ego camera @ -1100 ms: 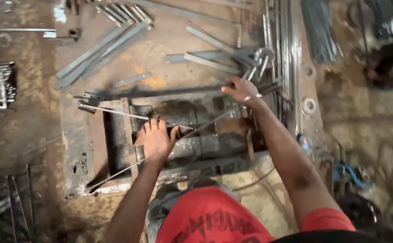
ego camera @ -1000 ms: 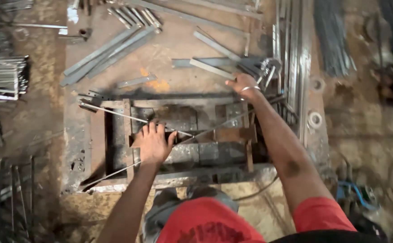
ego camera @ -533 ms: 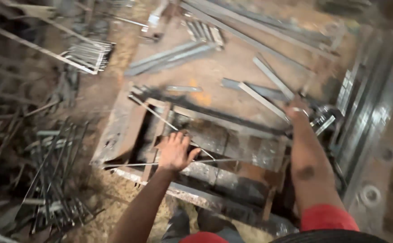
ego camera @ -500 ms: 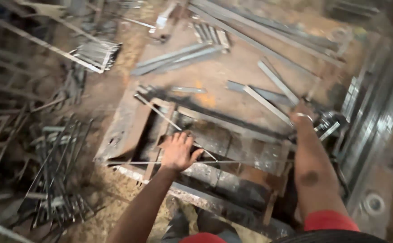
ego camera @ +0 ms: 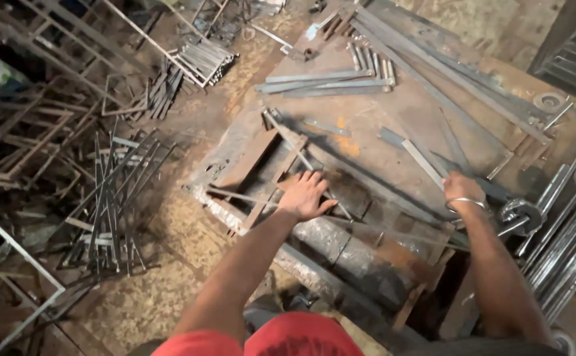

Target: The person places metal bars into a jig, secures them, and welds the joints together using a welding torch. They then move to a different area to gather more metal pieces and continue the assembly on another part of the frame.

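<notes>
My left hand [ego camera: 306, 194] lies flat with fingers spread on thin steel rods [ego camera: 281, 135] that cross a rusty welding jig [ego camera: 248, 158] on the metal work table [ego camera: 367, 125]. My right hand [ego camera: 460, 188], a bangle on its wrist, is curled down on the jig's far side, next to a flat steel bar [ego camera: 420, 155]. What its fingers close on is hidden. A thick rusty pipe [ego camera: 341, 247] lies along the near side of the jig, below my left hand.
Flat bars [ego camera: 327, 82] and long strips lie at the back of the table. Shiny tubes [ego camera: 568, 224] are stacked on the right. On the dirt floor to the left lie welded rod grilles [ego camera: 110, 198] and a bundle of cut rods [ego camera: 205, 59].
The view has swung left and tilted, showing more of the floor. Both hands stay at about the same places on the jig.
</notes>
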